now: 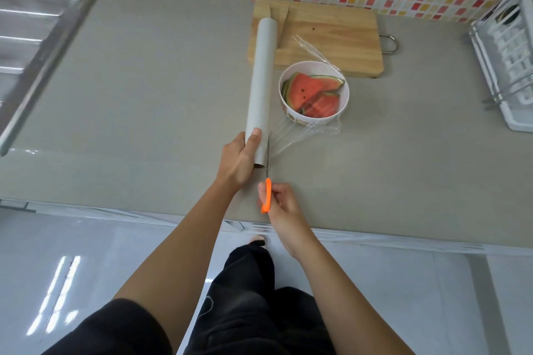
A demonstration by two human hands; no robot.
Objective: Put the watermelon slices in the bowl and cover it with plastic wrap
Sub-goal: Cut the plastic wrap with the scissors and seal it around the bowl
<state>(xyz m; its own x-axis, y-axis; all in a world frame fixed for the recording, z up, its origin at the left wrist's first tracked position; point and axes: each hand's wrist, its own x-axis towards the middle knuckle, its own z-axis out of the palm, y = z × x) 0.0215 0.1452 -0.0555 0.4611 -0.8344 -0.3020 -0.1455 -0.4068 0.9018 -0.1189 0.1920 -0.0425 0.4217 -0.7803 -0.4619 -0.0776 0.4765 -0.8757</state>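
The printed pattern on the outer wall of the bowl is too small to be read. The watermelon slices are seen lying in the bowl, which stands on the counter just in front of the wooden cutting board. Clear film is drawn from the plastic wrap roll across the bowl. The near end of the roll is gripped by the left hand, thumb on top and fingers curled beneath. The orange-handled scissors are held by the right hand, fingers curled at the handle. The blades are laid just beside the roll, at the film's near edge.
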